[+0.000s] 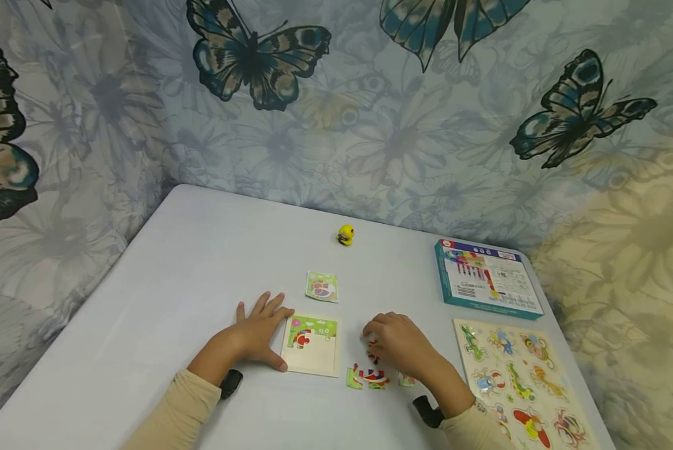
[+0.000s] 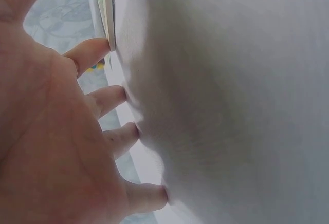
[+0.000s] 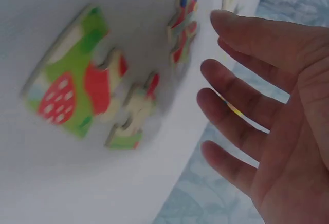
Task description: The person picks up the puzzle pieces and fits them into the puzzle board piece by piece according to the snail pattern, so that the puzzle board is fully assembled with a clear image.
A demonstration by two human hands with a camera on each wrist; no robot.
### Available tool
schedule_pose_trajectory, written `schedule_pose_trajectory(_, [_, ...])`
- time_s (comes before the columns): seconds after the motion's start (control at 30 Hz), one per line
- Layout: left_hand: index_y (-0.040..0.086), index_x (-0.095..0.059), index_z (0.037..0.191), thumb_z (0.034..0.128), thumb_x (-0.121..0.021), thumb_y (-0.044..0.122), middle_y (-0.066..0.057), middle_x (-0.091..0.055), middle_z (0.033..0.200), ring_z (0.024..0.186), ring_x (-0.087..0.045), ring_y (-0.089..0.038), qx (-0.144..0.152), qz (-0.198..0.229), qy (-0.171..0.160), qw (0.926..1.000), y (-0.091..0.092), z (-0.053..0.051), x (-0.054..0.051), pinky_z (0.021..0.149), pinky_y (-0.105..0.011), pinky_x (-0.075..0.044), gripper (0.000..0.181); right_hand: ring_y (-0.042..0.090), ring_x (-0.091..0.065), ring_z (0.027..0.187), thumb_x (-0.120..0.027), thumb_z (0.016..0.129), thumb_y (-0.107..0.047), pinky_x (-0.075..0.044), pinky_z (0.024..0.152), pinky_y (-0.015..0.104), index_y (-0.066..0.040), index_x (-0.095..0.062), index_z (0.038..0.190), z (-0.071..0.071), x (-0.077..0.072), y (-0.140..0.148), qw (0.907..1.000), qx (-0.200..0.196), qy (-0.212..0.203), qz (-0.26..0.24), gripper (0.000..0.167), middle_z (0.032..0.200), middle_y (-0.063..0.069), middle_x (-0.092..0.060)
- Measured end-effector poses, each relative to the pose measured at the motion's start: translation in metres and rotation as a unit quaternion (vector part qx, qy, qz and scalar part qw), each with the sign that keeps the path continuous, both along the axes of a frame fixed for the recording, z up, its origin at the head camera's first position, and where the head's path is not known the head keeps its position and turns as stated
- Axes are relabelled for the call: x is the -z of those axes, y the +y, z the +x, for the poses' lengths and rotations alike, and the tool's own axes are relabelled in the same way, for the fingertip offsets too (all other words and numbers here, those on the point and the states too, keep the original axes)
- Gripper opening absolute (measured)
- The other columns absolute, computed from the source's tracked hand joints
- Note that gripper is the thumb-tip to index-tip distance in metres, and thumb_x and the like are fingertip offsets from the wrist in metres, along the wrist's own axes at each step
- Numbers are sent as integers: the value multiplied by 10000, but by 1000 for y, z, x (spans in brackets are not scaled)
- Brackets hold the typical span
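A small square puzzle board (image 1: 313,360) lies on the table, with pieces set along its top and upper left. My left hand (image 1: 254,337) is spread at the board's left side; in the left wrist view its fingertips touch the table and one finger (image 2: 91,54) meets the board's edge. Over the loose pieces hovers my right hand (image 1: 401,345), fingers slightly bent and nothing between them in the right wrist view. Below it lie a striped red, white and blue piece (image 1: 374,377), a green-edged piece (image 1: 353,379) and a strawberry piece (image 3: 59,98).
A small picture card (image 1: 322,287) lies behind the board, and a yellow toy duck (image 1: 345,234) stands farther back. On the right are a flat boxed set (image 1: 491,278) and a larger wooden board with animal pictures (image 1: 519,381). A butterfly-patterned wall covering (image 1: 370,144) borders the table (image 1: 201,250).
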State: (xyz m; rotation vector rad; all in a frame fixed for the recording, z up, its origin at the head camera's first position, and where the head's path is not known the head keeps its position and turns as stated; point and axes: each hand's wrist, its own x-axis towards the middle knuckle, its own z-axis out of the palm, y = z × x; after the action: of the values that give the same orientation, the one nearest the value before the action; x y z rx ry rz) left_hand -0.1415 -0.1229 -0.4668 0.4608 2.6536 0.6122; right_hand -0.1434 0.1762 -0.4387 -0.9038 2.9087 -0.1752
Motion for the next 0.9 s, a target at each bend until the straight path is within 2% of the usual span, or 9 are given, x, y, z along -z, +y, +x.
schedule_pose_trajectory(0.17, [159, -423, 1445, 569, -914, 449, -141, -154, 1616, 1482, -38, -414, -12, 18, -52, 10000, -2, 1, 0, 1045, -776, -20, 1045, 195, -624, 978, -809, 766, -166, -490, 928, 453, -174, -746, 972, 3, 5, 13, 9993, 229, -287, 20, 216, 1056, -17, -693])
schedule_pose_trajectory(0.47, [167, -416, 1450, 571, -909, 463, -138, -148, 1619, 1484, -27, -410, 27, 22, -27, 10000, -2, -1, 2, 1044, -777, -12, 1051, 117, -604, 830, -804, 761, -149, -517, 787, 354, -169, -733, 980, 4, 12, 20, 9996, 235, -132, 65, 231, 984, -51, -684])
schedule_pose_trajectory(0.77, [151, -424, 1441, 571, -911, 455, -150, -162, 1613, 1479, -45, -421, 52, 60, -7, 10000, -2, 1, -2, 1036, -785, -30, 1042, 112, -584, 823, -819, 750, -154, -515, 788, 354, -167, -722, 993, 4, 10, 17, 9991, 293, -255, 190, 262, 966, -51, -671])
schedule_pose_trajectory(0.9, [149, -424, 1440, 573, -912, 445, -153, -160, 1613, 1478, -44, -424, 60, 86, -25, 9999, -2, 1, -3, 1036, -785, -26, 1038, 116, -584, 796, -822, 745, -155, -518, 788, 364, -155, -720, 989, 3, 9, 14, 9994, 153, -182, 243, 264, 935, -34, -675])
